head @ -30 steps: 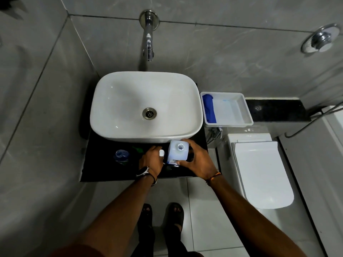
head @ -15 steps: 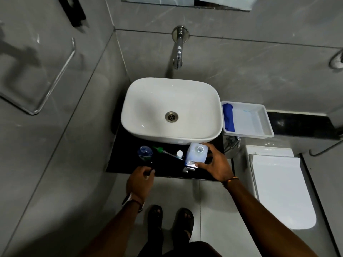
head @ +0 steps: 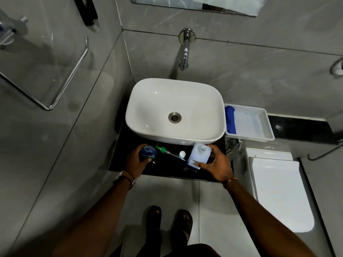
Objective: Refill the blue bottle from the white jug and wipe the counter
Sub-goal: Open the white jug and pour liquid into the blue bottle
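Note:
The blue bottle [head: 148, 152] stands uncapped on the black counter [head: 167, 166] in front of the basin, and my left hand [head: 135, 160] is wrapped around it. The white jug [head: 199, 153] stands to the right with its mouth open; my right hand [head: 217, 164] grips its right side. Between them lie a green pump head with its tube [head: 163, 150] and a small white cap [head: 182, 154]. A blue cloth [head: 230, 119] lies in a white tray [head: 263, 125] right of the basin.
A white basin [head: 175, 110] fills the back of the counter under a wall tap [head: 184, 58]. A white toilet [head: 278, 190] stands to the right. My feet in dark sandals [head: 168, 219] are on the grey floor tiles. A glass shelf [head: 46, 71] hangs on the left wall.
My left hand left the jug, swung to the left and closed around the blue bottle. The white cap now lies on the counter. My right hand stays on the jug.

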### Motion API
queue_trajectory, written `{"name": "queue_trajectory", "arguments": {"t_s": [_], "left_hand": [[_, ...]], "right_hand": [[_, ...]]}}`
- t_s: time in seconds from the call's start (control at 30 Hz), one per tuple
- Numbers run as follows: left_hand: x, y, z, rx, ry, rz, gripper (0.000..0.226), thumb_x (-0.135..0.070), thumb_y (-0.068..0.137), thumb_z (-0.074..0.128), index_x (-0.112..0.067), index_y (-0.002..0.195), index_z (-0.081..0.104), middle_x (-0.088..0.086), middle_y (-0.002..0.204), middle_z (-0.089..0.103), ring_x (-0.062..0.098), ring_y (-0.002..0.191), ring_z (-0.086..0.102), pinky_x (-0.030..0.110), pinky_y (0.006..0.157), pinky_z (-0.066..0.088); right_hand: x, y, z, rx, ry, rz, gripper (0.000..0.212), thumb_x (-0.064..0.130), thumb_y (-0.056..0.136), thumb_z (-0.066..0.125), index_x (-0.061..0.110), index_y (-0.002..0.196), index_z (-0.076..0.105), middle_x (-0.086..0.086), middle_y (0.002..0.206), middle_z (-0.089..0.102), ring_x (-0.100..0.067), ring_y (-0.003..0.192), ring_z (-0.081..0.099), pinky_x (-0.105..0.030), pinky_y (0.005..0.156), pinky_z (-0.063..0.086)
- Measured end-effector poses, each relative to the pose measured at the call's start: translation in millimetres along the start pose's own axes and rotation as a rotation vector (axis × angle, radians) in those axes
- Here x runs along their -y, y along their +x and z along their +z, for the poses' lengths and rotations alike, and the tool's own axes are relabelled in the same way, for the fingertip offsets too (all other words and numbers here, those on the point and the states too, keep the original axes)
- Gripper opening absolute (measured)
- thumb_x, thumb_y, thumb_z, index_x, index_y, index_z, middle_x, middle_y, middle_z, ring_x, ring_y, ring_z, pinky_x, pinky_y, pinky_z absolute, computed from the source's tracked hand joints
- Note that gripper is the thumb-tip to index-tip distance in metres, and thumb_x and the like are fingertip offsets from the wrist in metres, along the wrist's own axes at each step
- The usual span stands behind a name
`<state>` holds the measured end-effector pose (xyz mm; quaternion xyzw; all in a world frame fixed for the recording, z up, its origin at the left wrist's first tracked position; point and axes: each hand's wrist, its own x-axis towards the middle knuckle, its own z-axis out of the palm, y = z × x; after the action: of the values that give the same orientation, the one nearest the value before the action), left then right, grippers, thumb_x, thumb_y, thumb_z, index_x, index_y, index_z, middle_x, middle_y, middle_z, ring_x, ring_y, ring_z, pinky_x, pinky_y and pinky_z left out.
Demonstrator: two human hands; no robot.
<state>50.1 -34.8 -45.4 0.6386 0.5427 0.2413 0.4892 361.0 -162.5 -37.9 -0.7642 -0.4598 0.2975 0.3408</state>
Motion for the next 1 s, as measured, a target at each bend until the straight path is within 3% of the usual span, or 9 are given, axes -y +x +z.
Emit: {"name": "queue_trajectory", "arguments": {"t_s": [0.07,0.23,0.4,0.6,0.7,0.77,0.9,1.0], "left_hand": [[-1,0,4,0.009,-0.026,-0.002,0.055,0.011,0.078,0.076,0.004,0.129,0.056,0.024,0.126,0.064,0.039,0.119,0.062,0.052,0.105,0.050],[-5,-1,14,0.079,-0.015,-0.001,0.049,0.010,0.076,0.078,0.005,0.119,0.055,0.024,0.119,0.065,0.039,0.111,0.065,0.049,0.098,0.056],[-4,0,18,0.084,0.044,0.034,0.052,0.000,0.078,0.081,0.001,0.121,0.053,0.019,0.118,0.067,0.032,0.108,0.067,0.045,0.095,0.058],[-13,0,23,0.130,0.059,0.067,0.055,-0.003,0.080,0.080,-0.003,0.128,0.052,0.017,0.122,0.067,0.028,0.111,0.068,0.047,0.096,0.059],[-23,0,25,0.137,0.078,0.098,0.056,-0.004,0.081,0.080,-0.006,0.131,0.052,0.014,0.125,0.066,0.027,0.114,0.067,0.045,0.095,0.059],[-30,0,26,0.139,0.087,0.121,0.057,-0.005,0.082,0.079,-0.006,0.132,0.053,0.014,0.127,0.066,0.026,0.116,0.066,0.045,0.097,0.059],[-39,-1,27,0.144,0.097,0.155,0.061,-0.007,0.083,0.079,-0.005,0.138,0.052,0.014,0.132,0.064,0.027,0.120,0.064,0.047,0.099,0.057],[-44,-1,29,0.143,0.083,0.174,0.059,-0.008,0.083,0.079,-0.007,0.136,0.054,0.014,0.129,0.066,0.027,0.117,0.065,0.049,0.098,0.058]], "right_hand": [[1,0,0,-0.013,0.007,0.003,0.070,0.037,0.061,0.099,0.031,0.120,0.061,0.013,0.111,0.074,-0.001,0.102,0.070,-0.027,0.090,0.060],[4,-5,-6,-0.051,0.013,-0.008,0.073,0.049,0.057,0.096,0.035,0.120,0.061,0.016,0.108,0.075,0.000,0.102,0.071,-0.021,0.085,0.059],[15,-8,-11,-0.064,0.027,-0.053,0.071,0.046,0.059,0.094,0.039,0.122,0.061,0.017,0.113,0.073,-0.001,0.106,0.070,-0.022,0.087,0.059],[47,-13,-10,-0.131,-0.022,-0.194,0.070,0.050,0.061,0.089,0.032,0.123,0.063,0.015,0.115,0.062,-0.001,0.107,0.061,-0.016,0.087,0.052],[65,-14,-12,-0.104,-0.150,-0.253,0.069,0.041,0.062,0.091,0.028,0.124,0.063,0.009,0.108,0.060,-0.013,0.099,0.062,-0.035,0.083,0.057],[80,-14,-16,-0.062,-0.316,-0.265,0.072,0.050,0.064,0.085,0.030,0.129,0.060,0.007,0.108,0.058,-0.021,0.094,0.065,-0.042,0.076,0.059],[105,-13,-21,-0.074,-0.588,-0.322,0.077,0.069,0.068,0.067,0.030,0.134,0.056,0.000,0.111,0.057,-0.034,0.081,0.068,-0.043,0.062,0.061],[117,-10,-22,-0.124,-0.710,-0.424,0.079,0.074,0.072,0.056,0.025,0.134,0.059,-0.003,0.105,0.058,-0.032,0.072,0.067,-0.038,0.054,0.057]]}}
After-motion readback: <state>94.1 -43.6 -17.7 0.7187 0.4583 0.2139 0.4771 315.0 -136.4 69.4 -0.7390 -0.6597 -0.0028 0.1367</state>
